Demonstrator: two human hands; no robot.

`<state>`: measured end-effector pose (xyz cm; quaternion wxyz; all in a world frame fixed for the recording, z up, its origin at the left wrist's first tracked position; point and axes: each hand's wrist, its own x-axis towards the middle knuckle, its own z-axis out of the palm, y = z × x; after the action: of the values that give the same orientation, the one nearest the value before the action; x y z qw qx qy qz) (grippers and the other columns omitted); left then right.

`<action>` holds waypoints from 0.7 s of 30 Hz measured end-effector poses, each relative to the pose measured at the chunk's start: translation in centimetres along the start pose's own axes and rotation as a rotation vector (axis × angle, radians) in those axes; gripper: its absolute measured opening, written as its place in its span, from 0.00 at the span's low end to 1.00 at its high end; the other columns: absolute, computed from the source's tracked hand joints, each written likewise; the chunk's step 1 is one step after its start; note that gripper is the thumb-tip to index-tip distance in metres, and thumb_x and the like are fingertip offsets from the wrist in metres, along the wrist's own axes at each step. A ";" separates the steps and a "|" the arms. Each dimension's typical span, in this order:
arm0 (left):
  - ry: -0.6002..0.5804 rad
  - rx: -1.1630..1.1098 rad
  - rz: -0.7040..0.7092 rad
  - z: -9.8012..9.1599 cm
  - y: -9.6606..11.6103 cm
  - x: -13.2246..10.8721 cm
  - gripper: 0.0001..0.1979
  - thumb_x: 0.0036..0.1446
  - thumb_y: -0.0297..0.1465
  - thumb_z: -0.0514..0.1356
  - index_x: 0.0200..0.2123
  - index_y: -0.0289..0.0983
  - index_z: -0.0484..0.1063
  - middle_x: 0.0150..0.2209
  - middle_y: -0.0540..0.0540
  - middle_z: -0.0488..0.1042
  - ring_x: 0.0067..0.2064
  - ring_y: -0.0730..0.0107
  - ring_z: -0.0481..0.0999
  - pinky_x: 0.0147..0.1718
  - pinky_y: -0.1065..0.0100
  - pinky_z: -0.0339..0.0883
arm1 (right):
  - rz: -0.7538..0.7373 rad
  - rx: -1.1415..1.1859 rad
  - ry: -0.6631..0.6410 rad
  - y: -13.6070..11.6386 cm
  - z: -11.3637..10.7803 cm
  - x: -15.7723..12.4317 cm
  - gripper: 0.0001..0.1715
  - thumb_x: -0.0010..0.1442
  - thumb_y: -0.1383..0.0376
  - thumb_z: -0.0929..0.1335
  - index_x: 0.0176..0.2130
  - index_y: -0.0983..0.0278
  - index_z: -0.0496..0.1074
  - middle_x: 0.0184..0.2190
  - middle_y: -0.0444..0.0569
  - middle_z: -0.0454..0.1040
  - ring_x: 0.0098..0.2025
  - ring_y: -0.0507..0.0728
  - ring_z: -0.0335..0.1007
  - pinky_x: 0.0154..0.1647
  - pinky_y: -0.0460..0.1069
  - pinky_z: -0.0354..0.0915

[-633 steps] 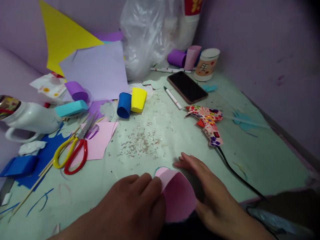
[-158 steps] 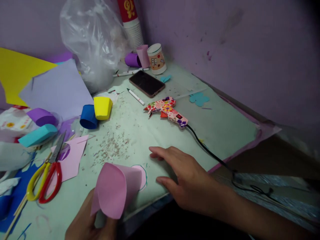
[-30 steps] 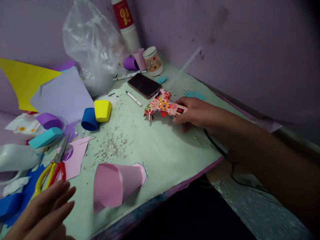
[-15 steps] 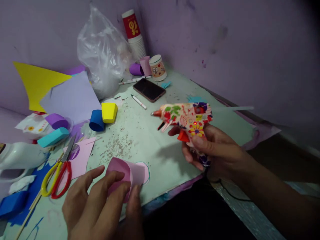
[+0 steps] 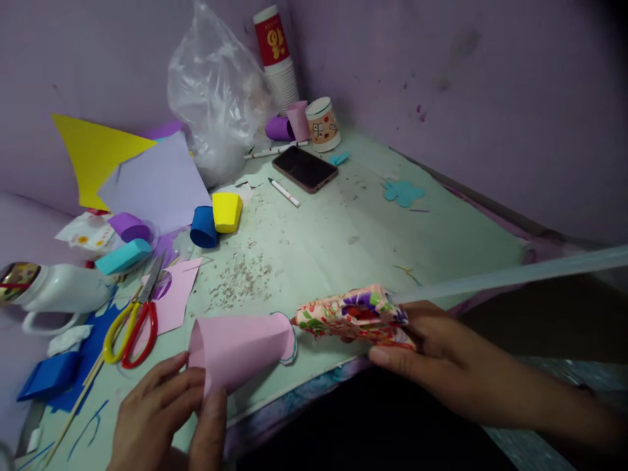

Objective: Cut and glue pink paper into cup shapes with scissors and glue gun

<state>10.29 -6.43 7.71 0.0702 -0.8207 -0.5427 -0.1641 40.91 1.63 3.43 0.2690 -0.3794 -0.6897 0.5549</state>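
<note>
My left hand (image 5: 169,412) is closed on the wide rim of a pink paper cup (image 5: 245,347), fingers inside and thumb outside. The cup lies on its side near the table's front edge, its narrow end pointing right. A pink paper disc with a dark green outline (image 5: 288,340) sits at that narrow end. My right hand (image 5: 422,353) is wrapped round a flower-patterned hot glue gun (image 5: 353,317), its nozzle close to the disc's edge; whether it touches I cannot tell. A long clear glue stick (image 5: 510,271) juts from the gun's back.
Scissors (image 5: 142,314), a white bottle (image 5: 69,291) and blue scraps lie at the left. Yellow (image 5: 227,212) and blue (image 5: 203,227) paper cups stand mid-table. Farther back are a phone (image 5: 305,169), a marker (image 5: 284,192), a plastic bag (image 5: 216,98) and stacked cups (image 5: 275,59).
My right hand has brought the glue gun down and left, beside the disc. My left hand has turned the pink cup so that its side faces up, and shifted slightly left.
</note>
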 end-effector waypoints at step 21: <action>0.463 -0.010 -0.209 3.0 4.3 0.5 0.07 0.55 0.21 0.60 0.31 0.39 0.72 0.31 0.47 0.73 0.42 0.60 0.74 0.39 0.55 0.65 | -0.065 -0.507 -0.009 -2.0 0.5 1.0 0.15 0.60 0.66 0.63 0.39 0.59 0.78 0.34 0.47 0.81 0.36 0.58 0.77 0.41 0.49 0.72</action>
<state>15.02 -6.82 5.34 0.1714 -0.7012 -0.5932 -0.3565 39.53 2.00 5.25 0.1796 -0.4098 -0.8200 0.3569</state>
